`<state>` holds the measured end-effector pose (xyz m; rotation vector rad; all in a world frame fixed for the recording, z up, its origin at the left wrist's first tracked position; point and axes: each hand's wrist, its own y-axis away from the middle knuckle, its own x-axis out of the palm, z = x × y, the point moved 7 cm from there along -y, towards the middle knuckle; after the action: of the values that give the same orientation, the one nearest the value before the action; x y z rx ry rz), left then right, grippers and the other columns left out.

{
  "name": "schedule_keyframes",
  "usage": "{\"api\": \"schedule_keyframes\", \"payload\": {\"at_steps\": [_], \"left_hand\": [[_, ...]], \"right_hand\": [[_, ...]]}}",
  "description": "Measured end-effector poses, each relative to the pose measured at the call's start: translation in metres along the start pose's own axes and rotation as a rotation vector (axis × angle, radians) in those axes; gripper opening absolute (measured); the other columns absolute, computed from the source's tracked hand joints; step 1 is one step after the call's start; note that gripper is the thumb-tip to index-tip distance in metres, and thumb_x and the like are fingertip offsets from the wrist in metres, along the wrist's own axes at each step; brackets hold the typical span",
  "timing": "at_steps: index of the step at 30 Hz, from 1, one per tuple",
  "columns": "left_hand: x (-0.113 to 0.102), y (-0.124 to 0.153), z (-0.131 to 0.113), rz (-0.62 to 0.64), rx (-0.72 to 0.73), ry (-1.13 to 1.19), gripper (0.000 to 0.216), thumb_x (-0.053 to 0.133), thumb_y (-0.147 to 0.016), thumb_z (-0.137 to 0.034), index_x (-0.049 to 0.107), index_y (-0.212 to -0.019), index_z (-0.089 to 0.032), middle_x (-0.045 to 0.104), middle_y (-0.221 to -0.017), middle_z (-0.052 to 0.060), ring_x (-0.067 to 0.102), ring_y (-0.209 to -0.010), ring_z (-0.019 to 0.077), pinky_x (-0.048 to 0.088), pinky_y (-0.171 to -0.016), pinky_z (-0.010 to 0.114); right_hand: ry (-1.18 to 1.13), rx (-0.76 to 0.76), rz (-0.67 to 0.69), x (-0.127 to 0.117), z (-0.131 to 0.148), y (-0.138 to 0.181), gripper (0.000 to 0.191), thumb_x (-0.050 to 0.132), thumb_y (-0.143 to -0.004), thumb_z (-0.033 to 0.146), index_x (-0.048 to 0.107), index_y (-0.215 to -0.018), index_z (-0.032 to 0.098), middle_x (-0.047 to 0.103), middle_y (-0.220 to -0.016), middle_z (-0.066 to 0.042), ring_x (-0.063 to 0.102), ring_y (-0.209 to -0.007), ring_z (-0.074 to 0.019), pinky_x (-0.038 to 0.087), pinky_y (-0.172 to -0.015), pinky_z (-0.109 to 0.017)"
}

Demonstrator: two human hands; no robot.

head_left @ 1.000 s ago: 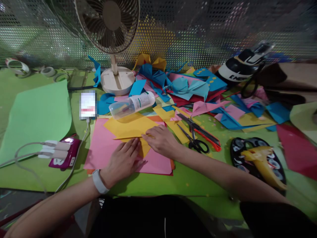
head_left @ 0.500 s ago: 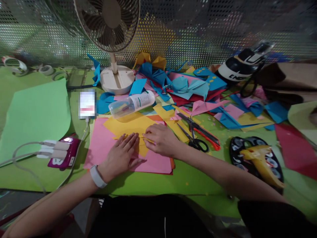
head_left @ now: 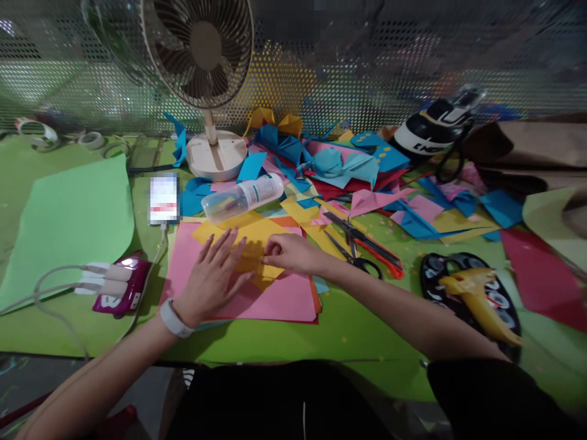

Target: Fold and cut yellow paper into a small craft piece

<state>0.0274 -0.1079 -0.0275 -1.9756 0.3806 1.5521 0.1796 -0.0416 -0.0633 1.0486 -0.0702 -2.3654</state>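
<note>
Yellow paper (head_left: 257, 235) lies on a stack topped by a pink sheet (head_left: 284, 299). My left hand (head_left: 217, 275), with a pale band on its wrist, is stretched out over the yellow paper's left part, fingers apart. On the right part of the same paper, my right hand (head_left: 291, 252) is closed, thumb and fingers curled together. What its fingertips hold, if anything, is hidden. Just behind the paper a clear bottle (head_left: 243, 197) with a white label lies on its side. Scissors (head_left: 358, 260) and an orange-red utility knife (head_left: 380, 253) lie right of my right hand.
A fan (head_left: 215, 156) stands behind the bottle. At left are a lit phone (head_left: 164, 198) on a cable, a purple power block (head_left: 121, 287) with plugs, and a green sheet (head_left: 68, 214). Cut paper (head_left: 339, 162) is heaped at the back. A yellow tool (head_left: 479, 299) rests on a black tray at right.
My left hand has lifted off somewhat and shifted left, its fingers spreading wider. My right hand has curled its fingers tighter over the yellow paper. The view has shifted slightly.
</note>
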Motion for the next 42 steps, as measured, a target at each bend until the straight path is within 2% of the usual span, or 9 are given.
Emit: {"api": "schedule_keyframes", "payload": {"at_steps": [4, 7, 11, 15, 20, 25, 33, 37, 42], "left_hand": [[-0.029, -0.002, 0.023, -0.227, -0.214, 0.228, 0.052, 0.053, -0.093, -0.037, 0.040, -0.140, -0.019, 0.049, -0.138, 0.016, 0.044, -0.130, 0.0274, 0.036, -0.108, 0.047], [-0.032, -0.001, 0.045, -0.355, -0.471, 0.623, 0.038, 0.058, -0.090, -0.040, 0.053, -0.121, -0.019, 0.057, -0.118, 0.011, 0.055, -0.111, 0.0225, 0.046, -0.096, 0.040], [0.000, -0.006, 0.041, -0.262, -0.762, 1.283, 0.035, 0.065, -0.085, -0.045, 0.061, -0.106, -0.018, 0.063, -0.099, 0.005, 0.061, -0.094, 0.0171, 0.050, -0.084, 0.033], [0.022, -0.020, 0.013, -0.153, -0.852, 1.623, 0.031, 0.077, -0.073, -0.044, 0.070, -0.080, -0.015, 0.066, -0.080, 0.001, 0.061, -0.077, 0.0121, 0.050, -0.080, 0.027], [0.031, -0.028, 0.005, -0.225, -0.911, 1.761, 0.029, 0.083, -0.065, -0.040, 0.074, -0.078, -0.015, 0.069, -0.072, 0.001, 0.060, -0.066, 0.0106, 0.048, -0.067, 0.023], [0.038, -0.024, 0.007, -0.198, -0.949, 1.796, 0.031, 0.085, -0.063, -0.038, 0.074, -0.079, -0.014, 0.070, -0.074, 0.002, 0.061, -0.067, 0.0116, 0.049, -0.069, 0.024], [0.036, -0.024, 0.007, -0.232, -0.823, 1.672, 0.032, 0.082, -0.068, -0.038, 0.064, -0.081, -0.015, 0.062, -0.066, -0.003, 0.053, -0.058, 0.0075, 0.039, -0.053, 0.020], [0.033, -0.024, 0.005, -0.131, -0.749, 1.534, 0.036, 0.081, -0.069, -0.038, 0.054, -0.084, -0.019, 0.053, -0.056, -0.008, 0.049, -0.051, 0.0073, 0.033, -0.047, 0.019], [0.039, -0.023, -0.003, 0.029, -0.687, 1.494, 0.040, 0.082, -0.068, -0.038, 0.055, -0.091, -0.019, 0.063, -0.067, -0.001, 0.062, -0.063, 0.0141, 0.042, -0.053, 0.022]], "right_hand": [[-0.354, -0.006, -0.110, -0.002, -0.010, 0.003, 0.023, 0.072, -0.073, 0.037, 0.061, -0.073, 0.017, 0.062, -0.066, -0.001, 0.057, -0.061, -0.0138, 0.041, -0.054, -0.026], [-0.625, -0.023, -0.269, -0.009, -0.010, 0.009, 0.033, 0.074, -0.069, 0.047, 0.060, -0.075, 0.018, 0.061, -0.068, 0.000, 0.055, -0.063, -0.0129, 0.043, -0.059, -0.027], [-0.802, -0.031, -0.385, -0.011, -0.001, 0.017, 0.037, 0.076, -0.065, 0.051, 0.060, -0.075, 0.019, 0.061, -0.069, 0.001, 0.054, -0.064, -0.0124, 0.045, -0.061, -0.027], [-0.844, -0.076, -0.412, -0.006, 0.012, 0.022, 0.038, 0.076, -0.066, 0.053, 0.060, -0.075, 0.020, 0.062, -0.072, 0.000, 0.056, -0.066, -0.0131, 0.047, -0.063, -0.028], [-0.800, -0.082, -0.423, -0.005, 0.015, 0.025, 0.038, 0.077, -0.066, 0.052, 0.059, -0.077, 0.020, 0.062, -0.071, 0.000, 0.056, -0.066, -0.0134, 0.048, -0.062, -0.028], [-0.780, -0.041, -0.339, 0.003, 0.007, 0.019, 0.040, 0.078, -0.064, 0.053, 0.061, -0.076, 0.019, 0.062, -0.069, 0.000, 0.056, -0.063, -0.0132, 0.046, -0.059, -0.027], [-0.674, -0.076, -0.286, 0.000, 0.012, 0.025, 0.028, 0.072, -0.072, 0.044, 0.059, -0.071, 0.019, 0.059, -0.066, 0.001, 0.053, -0.060, -0.0126, 0.043, -0.056, -0.026], [-0.682, -0.053, -0.344, -0.018, 0.010, 0.028, 0.028, 0.069, -0.077, 0.045, 0.056, -0.071, 0.020, 0.051, -0.061, 0.004, 0.047, -0.056, -0.0102, 0.037, -0.051, -0.024], [-0.859, 0.008, -0.227, -0.010, 0.004, 0.018, 0.038, 0.077, -0.067, 0.050, 0.056, -0.072, 0.019, 0.046, -0.055, 0.007, 0.040, -0.047, -0.0075, 0.032, -0.045, -0.023]]}}
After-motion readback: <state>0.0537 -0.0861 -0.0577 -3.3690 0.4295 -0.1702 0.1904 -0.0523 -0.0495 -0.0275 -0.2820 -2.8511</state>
